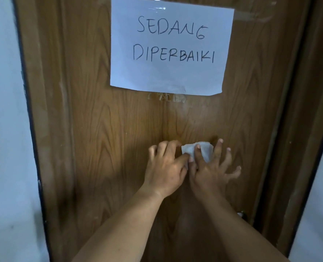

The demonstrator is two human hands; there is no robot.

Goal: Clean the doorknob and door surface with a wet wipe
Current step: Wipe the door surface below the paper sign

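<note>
A brown wood-grain door [119,129] fills the view. A white wet wipe [204,149] lies flat against its middle. My right hand [211,169] presses the wipe to the door with its index finger on top and the other fingers spread. My left hand [166,167] is beside it, its thumb and fingertips touching the wipe's left edge. A small part of the metal doorknob [241,214] shows at the lower right, mostly hidden behind my right forearm.
A white paper sign [170,46] with handwritten words is taped to the door above my hands, with tape residue just below it. The dark door frame [298,129] runs down the right side. Pale walls [5,129] flank both sides.
</note>
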